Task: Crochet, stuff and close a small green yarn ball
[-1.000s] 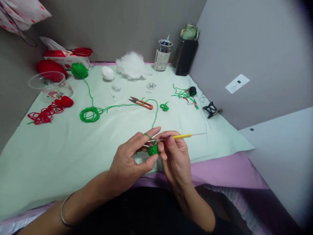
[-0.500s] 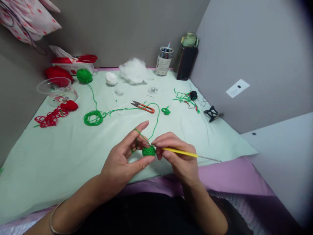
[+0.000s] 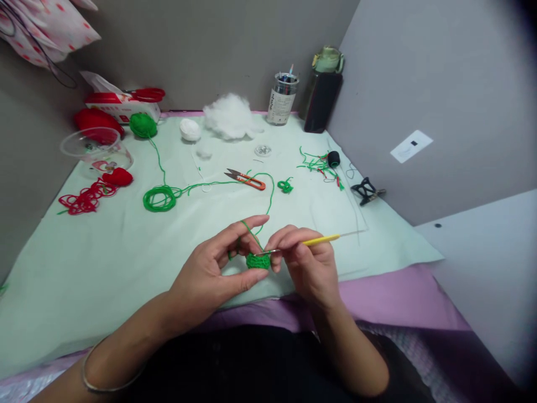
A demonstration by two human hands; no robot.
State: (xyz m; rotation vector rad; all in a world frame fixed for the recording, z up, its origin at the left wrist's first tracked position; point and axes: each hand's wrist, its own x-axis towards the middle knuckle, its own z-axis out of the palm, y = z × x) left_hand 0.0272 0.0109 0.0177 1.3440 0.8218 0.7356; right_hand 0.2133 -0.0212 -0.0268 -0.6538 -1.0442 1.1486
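Note:
Between the thumb and fingers of my left hand (image 3: pixel 213 263) is a small green crochet piece (image 3: pixel 258 261), cup-like in shape. Green yarn (image 3: pixel 272 196) runs from the table over my raised left index finger and down to the piece. My right hand (image 3: pixel 312 263) is closed around a crochet hook (image 3: pixel 321 240) with a yellow handle. The hook's metal tip lies at the upper edge of the green piece, where yarn meets it. Whether the tip is inside a stitch is too small to tell.
Ahead lie orange thread snips (image 3: pixel 247 179), a green yarn coil (image 3: pixel 159 198) and a small green crochet bit (image 3: pixel 286 186). Farther back are white stuffing (image 3: pixel 232 116), a green yarn ball (image 3: pixel 143 125) and a pen jar (image 3: pixel 282 101). Red yarn (image 3: pixel 90 196) sits left, a black stand (image 3: pixel 367 191) right.
The hook has swung, its rear end now higher and its tip across the top of the green piece. My left index finger has lowered and stretched rightward. The view has shifted slightly.

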